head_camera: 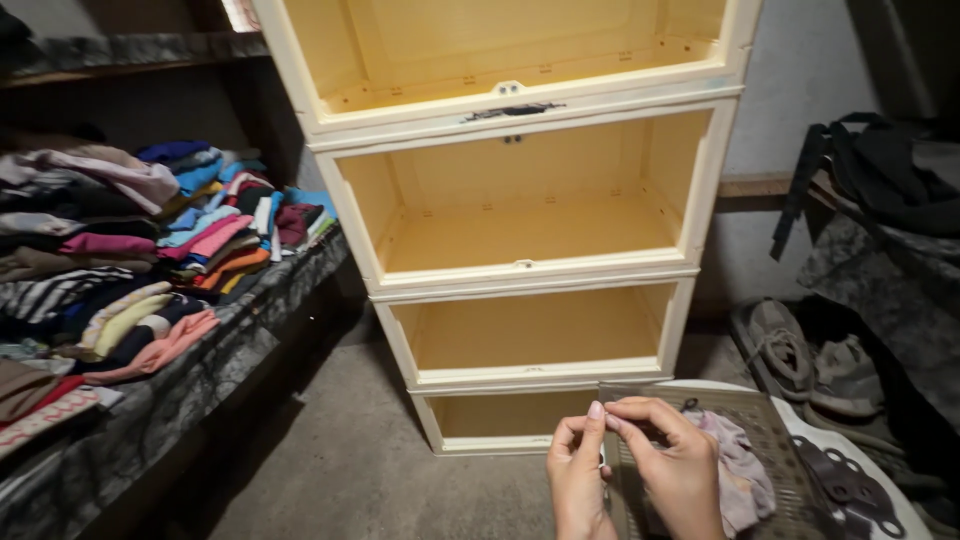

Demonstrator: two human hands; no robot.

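On the left, folded clothes [150, 250] lie in stacked rows along a dark stone shelf [200, 370]. In the middle stands a cream cabinet [520, 280] of four open compartments, one above another; all four are bare inside as far as the view shows.

At the bottom, the left hand [578, 480] and right hand [672, 470] are brought together, fingertips pinching some small thing between them; it is too small to name. They hover over the near edge of a grey slatted basket [770, 430], which holds a crumpled pale cloth [740, 470]. Work this fine probably goes best with the hands kept close, the pinch light, and the piece held over the basket so nothing drops to the floor.

Further right, worn shoes [810, 360] sit on the floor, and a dark bag [880, 170] lies on a ledge.
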